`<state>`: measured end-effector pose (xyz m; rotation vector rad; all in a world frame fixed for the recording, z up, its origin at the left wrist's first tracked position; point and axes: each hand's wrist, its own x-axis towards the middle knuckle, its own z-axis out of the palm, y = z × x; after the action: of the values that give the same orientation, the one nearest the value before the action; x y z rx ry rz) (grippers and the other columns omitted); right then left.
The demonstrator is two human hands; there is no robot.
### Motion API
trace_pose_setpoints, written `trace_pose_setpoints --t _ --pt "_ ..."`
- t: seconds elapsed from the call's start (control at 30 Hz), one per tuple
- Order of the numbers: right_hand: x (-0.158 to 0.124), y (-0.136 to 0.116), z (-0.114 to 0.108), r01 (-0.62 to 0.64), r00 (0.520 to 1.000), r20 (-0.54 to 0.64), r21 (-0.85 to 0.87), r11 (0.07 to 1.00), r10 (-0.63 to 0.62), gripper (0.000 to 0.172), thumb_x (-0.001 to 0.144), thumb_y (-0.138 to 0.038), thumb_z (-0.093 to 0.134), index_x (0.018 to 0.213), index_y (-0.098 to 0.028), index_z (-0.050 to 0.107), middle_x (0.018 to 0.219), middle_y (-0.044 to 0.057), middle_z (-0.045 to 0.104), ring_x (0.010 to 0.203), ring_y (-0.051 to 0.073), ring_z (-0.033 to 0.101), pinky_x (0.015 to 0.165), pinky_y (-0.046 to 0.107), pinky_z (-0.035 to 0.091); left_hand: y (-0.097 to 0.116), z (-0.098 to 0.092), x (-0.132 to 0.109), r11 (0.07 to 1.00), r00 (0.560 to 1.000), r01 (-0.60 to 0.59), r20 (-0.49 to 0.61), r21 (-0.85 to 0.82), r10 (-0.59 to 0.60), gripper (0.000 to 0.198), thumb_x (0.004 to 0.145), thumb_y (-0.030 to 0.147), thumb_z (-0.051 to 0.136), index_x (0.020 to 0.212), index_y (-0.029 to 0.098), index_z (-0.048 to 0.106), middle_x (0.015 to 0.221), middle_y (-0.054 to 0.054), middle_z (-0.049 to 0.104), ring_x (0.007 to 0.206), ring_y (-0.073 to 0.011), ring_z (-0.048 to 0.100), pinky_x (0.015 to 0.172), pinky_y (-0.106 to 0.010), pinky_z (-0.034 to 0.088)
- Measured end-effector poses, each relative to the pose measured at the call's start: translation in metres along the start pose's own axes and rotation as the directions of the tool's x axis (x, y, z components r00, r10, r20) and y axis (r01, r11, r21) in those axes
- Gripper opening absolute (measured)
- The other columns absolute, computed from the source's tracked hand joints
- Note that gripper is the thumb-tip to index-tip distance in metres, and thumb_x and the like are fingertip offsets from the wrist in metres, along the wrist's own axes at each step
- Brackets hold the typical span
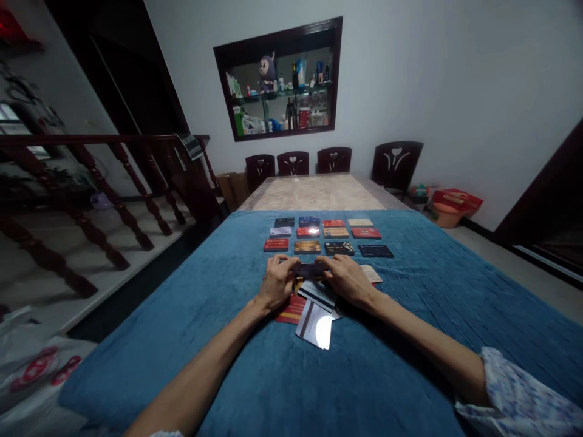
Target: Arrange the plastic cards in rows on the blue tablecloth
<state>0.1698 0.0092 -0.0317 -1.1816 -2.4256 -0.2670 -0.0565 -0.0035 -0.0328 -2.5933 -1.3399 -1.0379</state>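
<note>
Between my two hands is a dark card [310, 270], gripped at its left end by my left hand [279, 280] and at its right end by my right hand [345, 276]. Fingers of both hands are closed on it. Under and in front of it lies a loose heap: a white card with a black stripe [317, 294], a pale card with a brown stripe [314, 325] catching the light, and a red card [290, 309]. A cream card [372, 274] pokes out beyond my right hand. My hands partly cover the heap.
Rows of card stacks lie past my hands, among them a red stack [276, 244], a gold one [307, 247] and a dark blue one [375, 250]. A blue cloth [204, 340] covers the near table. Chairs [334, 160] stand at the far end; a railing [122, 182] runs left.
</note>
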Motion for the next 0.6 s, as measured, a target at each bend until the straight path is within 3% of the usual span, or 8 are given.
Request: trace_pose_setpoints --t 0.3,0.6 --pt "-0.0002 0.0032 0.0046 -0.006 1.000 -0.009 0.006 1.000 0.006 0.038 0.092 -0.012 0.049 0.129 -0.019 0.056 0.090 0.008 0.071 0.084 0.021 0.058 0.078 0.030 0.037 -0.0015 0.0055 0.0001 0.999 0.998 0.048 0.026 0.023 -0.048 0.041 0.083 0.004 0.048 0.119 0.020 0.059 0.103 -0.007 0.067 0.106 -0.0239 0.055 0.092 -0.040 0.039" --pt "0.0030 0.0046 0.0077 0.002 1.000 0.017 0.008 1.000 -0.002 0.043 0.090 -0.014 0.053 0.133 -0.018 0.054 0.107 0.011 0.071 0.097 0.024 0.059 0.084 0.034 0.035 0.0007 0.0054 0.0005 0.996 0.994 0.067 0.079 0.059 -0.072 0.046 0.082 0.005 0.047 0.124 0.020 0.055 0.115 -0.008 0.067 0.109 -0.0250 0.054 0.097 -0.045 0.033"
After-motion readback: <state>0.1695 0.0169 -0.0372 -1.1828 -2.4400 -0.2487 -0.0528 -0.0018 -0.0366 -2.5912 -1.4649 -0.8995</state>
